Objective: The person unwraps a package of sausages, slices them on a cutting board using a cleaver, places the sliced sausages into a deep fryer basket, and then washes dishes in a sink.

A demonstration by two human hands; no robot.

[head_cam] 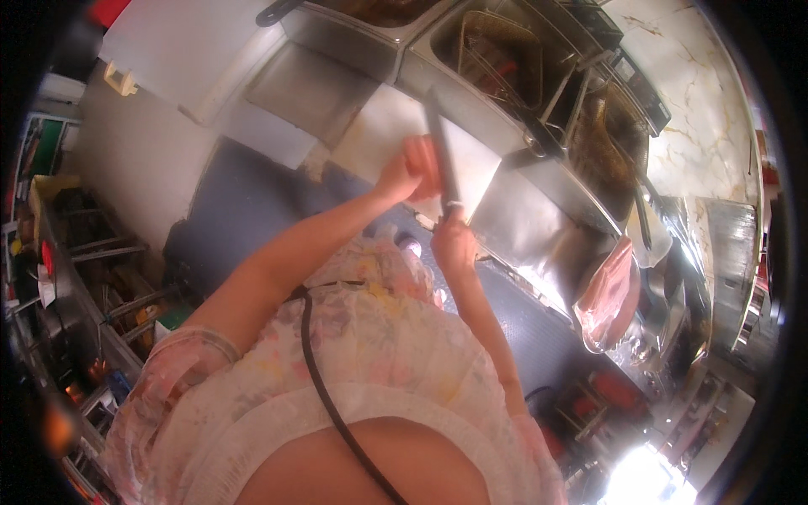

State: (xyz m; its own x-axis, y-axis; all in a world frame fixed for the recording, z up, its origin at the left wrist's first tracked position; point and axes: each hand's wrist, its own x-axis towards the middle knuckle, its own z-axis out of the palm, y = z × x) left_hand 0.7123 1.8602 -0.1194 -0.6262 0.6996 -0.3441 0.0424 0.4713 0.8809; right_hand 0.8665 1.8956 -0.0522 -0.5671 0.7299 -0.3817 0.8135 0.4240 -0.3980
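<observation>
My right hand grips the handle of a long, narrow, grey-bladed tool, probably a knife. Motion blurs the blade, which points away from me. Close along the blade's left side is my left hand, its fingers curled. I cannot tell whether they touch the blade or hold anything. Below both hands, a pale panel forms part of the fryer unit's front. Just beyond the blade stands a stainless-steel deep fryer with a wire fry basket in its tank.
A second wire basket sits further right. Beside it a bowl holds something pink under shiny plastic. Steel shelving crowded with items runs along the left. A dark mat covers the floor, and a black cord hangs over my chest.
</observation>
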